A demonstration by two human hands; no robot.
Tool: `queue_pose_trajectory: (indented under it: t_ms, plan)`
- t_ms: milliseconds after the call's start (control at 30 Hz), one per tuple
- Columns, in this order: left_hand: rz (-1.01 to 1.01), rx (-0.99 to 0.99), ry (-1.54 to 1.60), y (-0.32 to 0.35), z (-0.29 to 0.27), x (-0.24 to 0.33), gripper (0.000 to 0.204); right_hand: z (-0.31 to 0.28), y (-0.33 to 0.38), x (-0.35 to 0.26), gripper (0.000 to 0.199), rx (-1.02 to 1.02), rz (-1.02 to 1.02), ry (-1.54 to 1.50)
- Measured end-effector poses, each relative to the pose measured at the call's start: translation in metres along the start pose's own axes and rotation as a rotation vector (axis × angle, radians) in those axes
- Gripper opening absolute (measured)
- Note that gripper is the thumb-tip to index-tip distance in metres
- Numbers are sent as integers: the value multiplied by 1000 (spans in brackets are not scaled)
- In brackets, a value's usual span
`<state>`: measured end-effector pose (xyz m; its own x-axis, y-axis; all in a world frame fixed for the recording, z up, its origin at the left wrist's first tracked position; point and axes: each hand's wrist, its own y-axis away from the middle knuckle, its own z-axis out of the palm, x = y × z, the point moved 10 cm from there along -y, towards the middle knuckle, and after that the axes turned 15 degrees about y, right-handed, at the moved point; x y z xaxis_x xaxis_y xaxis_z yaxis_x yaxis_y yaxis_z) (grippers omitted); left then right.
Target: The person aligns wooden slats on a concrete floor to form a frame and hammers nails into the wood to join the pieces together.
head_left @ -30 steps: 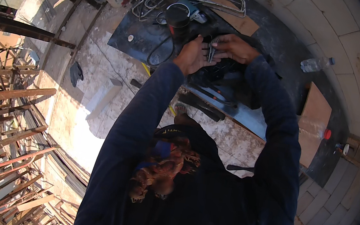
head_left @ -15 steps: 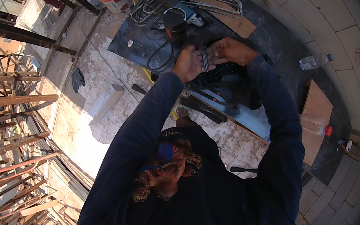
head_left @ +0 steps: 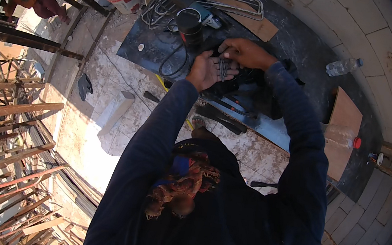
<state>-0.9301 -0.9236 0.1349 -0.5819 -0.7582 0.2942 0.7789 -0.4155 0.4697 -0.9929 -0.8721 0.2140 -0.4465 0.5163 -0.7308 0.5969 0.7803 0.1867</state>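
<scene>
Thin metal rods [head_left: 222, 70] rest across the fingers of the left hand [head_left: 206, 72], on the near right side of the black cylinder [head_left: 188, 27]. The left hand is palm up, fingers extended and uncurled beneath the rods. The right hand [head_left: 247, 53] is to the right of the cylinder, fingers bent; whether its fingertips grip anything cannot be told. The cylinder is on the dark table [head_left: 153, 55]. A teal power tool [head_left: 205, 15] lies just beyond it. A small white piece [head_left: 141, 47] lies to its near left, a clear plastic bottle [head_left: 342, 68] well apart to its right, and a red bucket [head_left: 126, 5] to its far left.
</scene>
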Motion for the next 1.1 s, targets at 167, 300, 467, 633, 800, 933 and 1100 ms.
queue_pose_trajectory:
  t_ms: [167,300,467,633,800,933,1100]
  plan:
    - [7,-21,-1,-2,-9,6,61,-15,5,22,20,60,175,-186]
    - [79,-18,-165,-3,-12,8,50,-15,9,40,23,8,200,36]
    - [183,38,-274,1,-17,20,40,7,2,41,29,21,80,589]
    - [236,185,-353,-4,-34,45,30,24,-15,71,24,60,55,710]
    - [369,222,-471,-10,-13,64,26,56,-29,117,30,-134,188,703]
    - [352,206,-392,-4,-1,70,27,66,-14,88,28,-144,153,750]
    - [310,123,-375,0,7,71,30,65,12,69,32,-151,-41,741]
